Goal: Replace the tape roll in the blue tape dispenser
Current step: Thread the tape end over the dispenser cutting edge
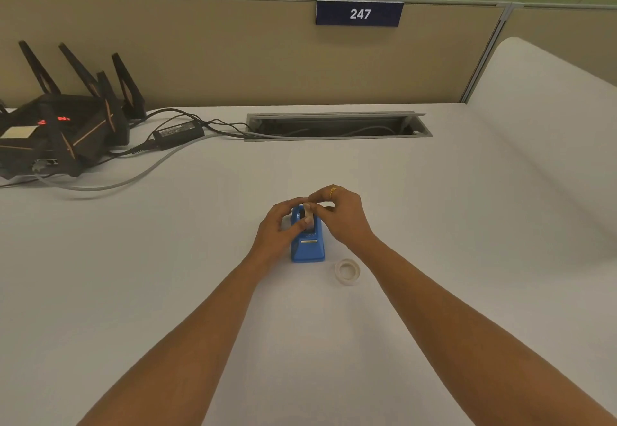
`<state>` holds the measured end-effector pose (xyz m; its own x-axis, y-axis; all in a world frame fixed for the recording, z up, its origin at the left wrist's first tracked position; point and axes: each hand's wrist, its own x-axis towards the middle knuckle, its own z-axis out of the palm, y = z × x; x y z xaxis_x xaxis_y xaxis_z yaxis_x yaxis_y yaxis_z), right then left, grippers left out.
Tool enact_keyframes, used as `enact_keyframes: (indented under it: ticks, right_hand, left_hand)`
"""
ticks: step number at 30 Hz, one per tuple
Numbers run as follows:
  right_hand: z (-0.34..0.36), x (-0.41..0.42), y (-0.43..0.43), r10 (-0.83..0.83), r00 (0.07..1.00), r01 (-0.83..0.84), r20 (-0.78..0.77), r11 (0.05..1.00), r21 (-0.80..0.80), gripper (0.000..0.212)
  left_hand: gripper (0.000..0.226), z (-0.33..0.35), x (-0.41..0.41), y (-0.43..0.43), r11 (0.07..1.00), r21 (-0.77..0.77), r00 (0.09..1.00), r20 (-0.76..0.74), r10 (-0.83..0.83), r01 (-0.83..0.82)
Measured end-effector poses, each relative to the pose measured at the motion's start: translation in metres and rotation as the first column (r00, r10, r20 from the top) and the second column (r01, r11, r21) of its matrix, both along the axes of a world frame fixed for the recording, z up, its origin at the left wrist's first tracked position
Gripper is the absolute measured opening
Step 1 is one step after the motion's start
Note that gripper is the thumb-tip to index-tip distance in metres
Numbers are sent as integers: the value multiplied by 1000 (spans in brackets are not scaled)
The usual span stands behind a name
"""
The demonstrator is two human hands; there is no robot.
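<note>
Nearest to us, a pale translucent ring of tape (347, 269) lies flat on the white desk (434, 292), just beside the front right corner of the small blue plastic tape dispenser (307, 245). We cannot tell if this ring is the new roll or the used one. A little farther, our left hand (280, 225) and right hand (340, 215) meet over the dispenser's far end, fingertips pinching a small pale piece there, maybe a roll or its core. We judge the exchange is at its middle: seating and threading the tape remain. Beyond stands a black router with antennas (63, 125).
</note>
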<state>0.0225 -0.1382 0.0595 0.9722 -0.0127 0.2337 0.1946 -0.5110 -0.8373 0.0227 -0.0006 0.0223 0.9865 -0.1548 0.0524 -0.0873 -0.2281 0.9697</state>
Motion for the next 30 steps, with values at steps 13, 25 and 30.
enact_keyframes:
  ticks: [13,25,30]
  right_hand:
    - [3,-9,-5,77,996,-72,41,991,-109,13]
    - [9,-8,1,93,996,-86,9,951,-295,16]
    - [7,-8,2,95,995,-83,23,944,-319,17]
  left_hand:
    - [30,10,-2,1,998,62,996,88,-32,26]
    - [31,6,9,6,985,161,988,129,-84,63]
    - [32,4,11,7,981,181,986,143,-90,64]
